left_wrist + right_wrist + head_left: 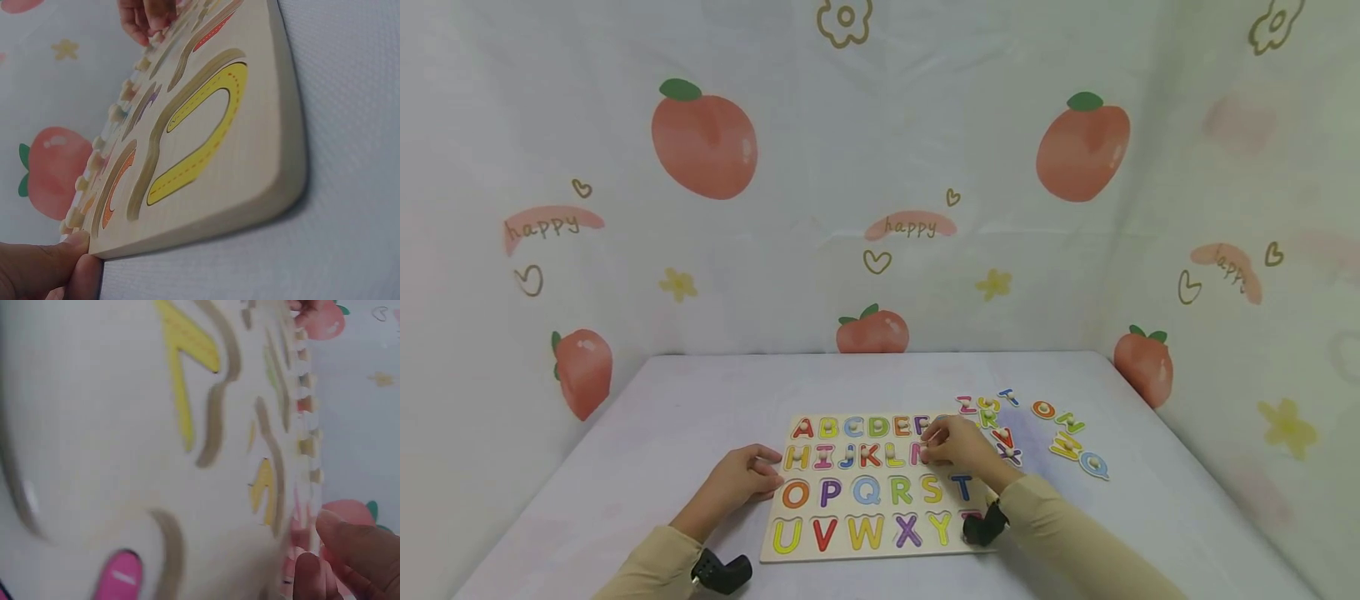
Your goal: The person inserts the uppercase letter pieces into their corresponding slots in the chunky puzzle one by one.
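A wooden alphabet puzzle board (835, 552) lies on the table. Its upper letters, from A through L, carry small knobs, while the recesses from O down show printed letters only. My left hand (739, 482) grips the board's left edge, the thumb (78, 240) on top and a finger against the side. Over the right end of the second row, my right hand (958, 448) pinches a pink letter M piece (915, 454) at its place on the board. The right wrist view shows thumb and fingertips close together there. This hand hides the board's upper right part.
Loose knobbed letters lie right of the board, including an orange O (1043, 409), a green N (1070, 422), a yellow W (1065, 446) and a blue Q (1093, 465). More letters crowd the board's upper right corner, such as a pink Z (966, 405). A patterned cloth (775, 275) hangs behind.
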